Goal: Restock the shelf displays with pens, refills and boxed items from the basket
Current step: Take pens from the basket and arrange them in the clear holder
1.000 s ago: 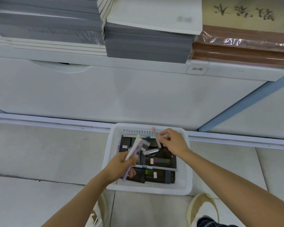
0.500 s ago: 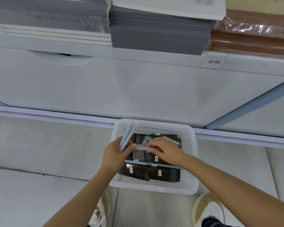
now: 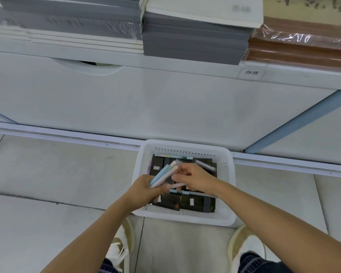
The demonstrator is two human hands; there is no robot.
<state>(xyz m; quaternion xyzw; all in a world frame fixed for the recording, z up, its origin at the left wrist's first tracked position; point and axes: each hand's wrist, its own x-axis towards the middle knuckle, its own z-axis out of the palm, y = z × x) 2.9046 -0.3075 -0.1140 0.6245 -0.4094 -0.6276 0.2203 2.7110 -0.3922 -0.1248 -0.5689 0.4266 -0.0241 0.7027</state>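
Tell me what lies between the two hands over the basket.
Head view: a pale pink pen, pinched by the right hand, points toward the left hand, which grips pastel pens.

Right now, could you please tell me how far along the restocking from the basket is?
Early stage. Done: no pens or boxed items show on the shelf, which holds only stacked books. In hand: the left hand grips a bundle of pastel pens while the right hand pinches a pink pen beside it. Left: dark boxes and a few loose pens lie in the white basket.
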